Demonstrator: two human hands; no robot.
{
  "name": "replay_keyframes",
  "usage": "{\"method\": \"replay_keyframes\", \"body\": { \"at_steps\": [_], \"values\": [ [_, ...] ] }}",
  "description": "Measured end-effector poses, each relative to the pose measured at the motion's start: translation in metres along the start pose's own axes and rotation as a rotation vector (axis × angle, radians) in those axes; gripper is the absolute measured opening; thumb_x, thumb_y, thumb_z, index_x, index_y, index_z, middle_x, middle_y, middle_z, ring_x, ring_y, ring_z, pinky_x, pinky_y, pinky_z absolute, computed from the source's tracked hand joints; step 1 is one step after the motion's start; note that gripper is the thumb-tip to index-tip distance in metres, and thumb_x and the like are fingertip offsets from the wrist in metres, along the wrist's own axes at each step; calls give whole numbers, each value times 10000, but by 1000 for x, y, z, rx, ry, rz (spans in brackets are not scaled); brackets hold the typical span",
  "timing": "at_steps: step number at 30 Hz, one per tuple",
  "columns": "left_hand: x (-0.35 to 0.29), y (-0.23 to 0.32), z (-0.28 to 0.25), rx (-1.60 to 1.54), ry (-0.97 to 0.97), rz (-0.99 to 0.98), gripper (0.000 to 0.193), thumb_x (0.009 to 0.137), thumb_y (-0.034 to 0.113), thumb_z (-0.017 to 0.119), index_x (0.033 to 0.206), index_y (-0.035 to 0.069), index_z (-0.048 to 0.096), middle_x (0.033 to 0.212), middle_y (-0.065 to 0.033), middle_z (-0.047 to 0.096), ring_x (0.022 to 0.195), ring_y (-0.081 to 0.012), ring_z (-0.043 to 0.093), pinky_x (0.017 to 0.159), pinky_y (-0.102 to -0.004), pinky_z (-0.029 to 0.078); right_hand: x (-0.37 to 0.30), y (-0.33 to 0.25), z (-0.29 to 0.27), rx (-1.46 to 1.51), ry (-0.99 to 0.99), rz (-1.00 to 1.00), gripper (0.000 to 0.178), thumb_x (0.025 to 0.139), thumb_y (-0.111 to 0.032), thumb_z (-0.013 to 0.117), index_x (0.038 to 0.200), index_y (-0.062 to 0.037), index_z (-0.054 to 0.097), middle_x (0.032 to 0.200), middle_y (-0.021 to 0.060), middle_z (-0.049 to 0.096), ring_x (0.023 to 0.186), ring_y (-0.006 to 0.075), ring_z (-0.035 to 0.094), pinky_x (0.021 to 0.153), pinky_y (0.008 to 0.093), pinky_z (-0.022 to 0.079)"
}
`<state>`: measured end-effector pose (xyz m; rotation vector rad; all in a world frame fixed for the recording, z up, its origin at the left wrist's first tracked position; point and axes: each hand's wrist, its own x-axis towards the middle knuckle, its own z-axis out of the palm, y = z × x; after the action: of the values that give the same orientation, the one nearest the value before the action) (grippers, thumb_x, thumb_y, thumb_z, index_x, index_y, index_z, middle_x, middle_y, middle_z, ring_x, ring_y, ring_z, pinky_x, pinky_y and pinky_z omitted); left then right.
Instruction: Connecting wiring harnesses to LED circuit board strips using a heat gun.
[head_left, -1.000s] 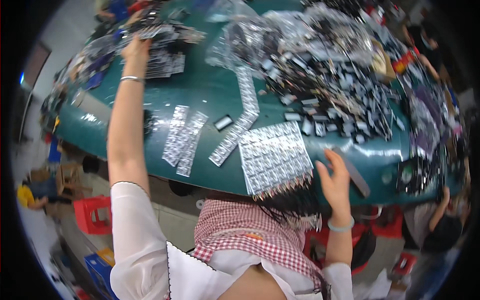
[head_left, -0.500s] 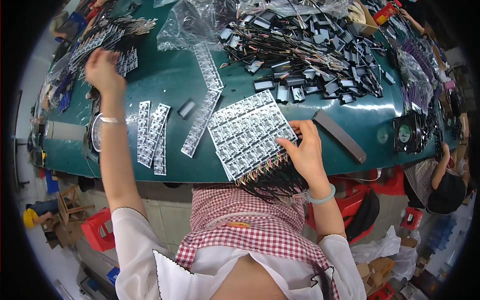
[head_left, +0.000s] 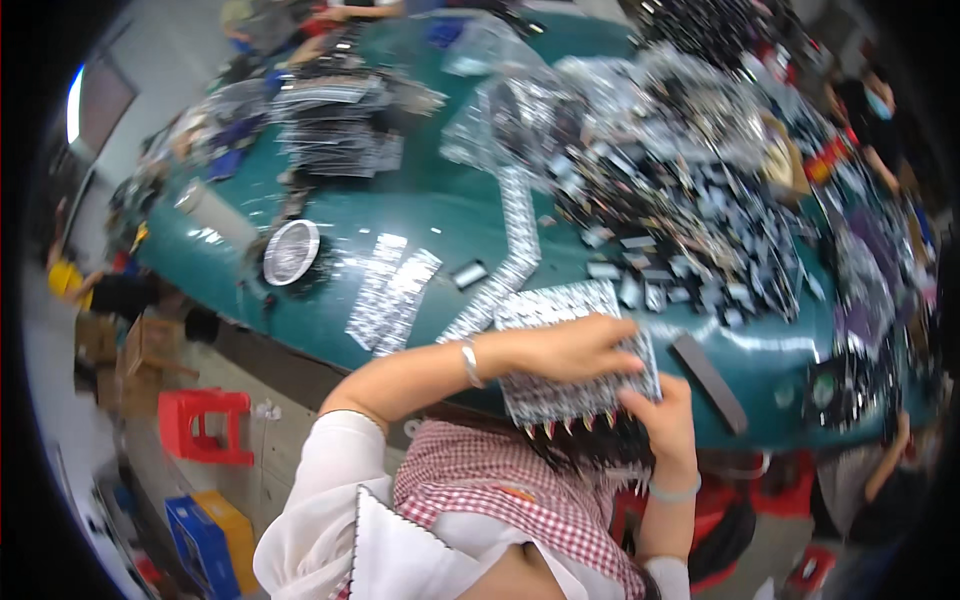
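A white panel of small circuit boards (head_left: 560, 300) lies at the table's near edge. Black wires (head_left: 590, 450) with red and yellow ends hang from its near side. My right hand (head_left: 668, 420) grips the panel's right corner, thumb on top and fingers beneath. Across the panel reaches my left hand (head_left: 575, 350), somewhat blurred, its fingers stretched apart toward the right edge; nothing shows between them. Left of the panel are a long board strip (head_left: 520, 230), shorter board strips (head_left: 400, 295) and a small black housing (head_left: 468, 273). To its right rests a dark flat bar (head_left: 708, 382).
Behind the panel spreads a heap of black housings with wires (head_left: 700, 220), beside clear plastic bags (head_left: 500, 115). Stacked boards (head_left: 335, 130) and a round dish (head_left: 292, 252) sit farther left. A red stool (head_left: 205, 425) stands on the floor; another person (head_left: 880, 125) is at the far right.
My left hand has come from the stacked boards at the far left to over the panel. The head view has turned, and my right hand still grips the panel.
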<state>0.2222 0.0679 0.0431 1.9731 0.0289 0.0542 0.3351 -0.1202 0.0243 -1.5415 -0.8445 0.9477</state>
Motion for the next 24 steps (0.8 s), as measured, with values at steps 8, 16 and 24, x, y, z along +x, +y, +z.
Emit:
{"method": "replay_keyframes", "body": {
  "at_steps": [8, 16, 24],
  "values": [
    [-16, 15, 1, -82, -163, 122, 402, 1026, 336, 504, 1070, -64, 499, 819, -194, 586, 733, -222, 536, 703, -373, 462, -19, -26, 8, 211, -117, -39, 239, 770, -146, 799, 836, 55, 688, 717, -21, 628, 650, 44, 513, 576, 220, 396],
    [-19, 5, 38, -701, -122, 104, 296, 1014, 289, 546, 1024, -4, 584, 933, -2, 625, 846, -49, 494, 720, -275, 445, -28, -45, -11, 132, -249, -31, 148, 778, -55, 771, 815, 71, 703, 694, 4, 654, 648, 56, 550, 583, 214, 418],
    [-13, 5, 24, -196, -20, 90, 381, 990, 313, 564, 997, -69, 555, 829, -134, 618, 774, -122, 520, 696, -325, 459, -18, -18, -10, 234, -241, 58, 190, 821, -26, 745, 945, 105, 684, 852, 105, 707, 705, 126, 651, 643, 262, 543]
  ]
}}
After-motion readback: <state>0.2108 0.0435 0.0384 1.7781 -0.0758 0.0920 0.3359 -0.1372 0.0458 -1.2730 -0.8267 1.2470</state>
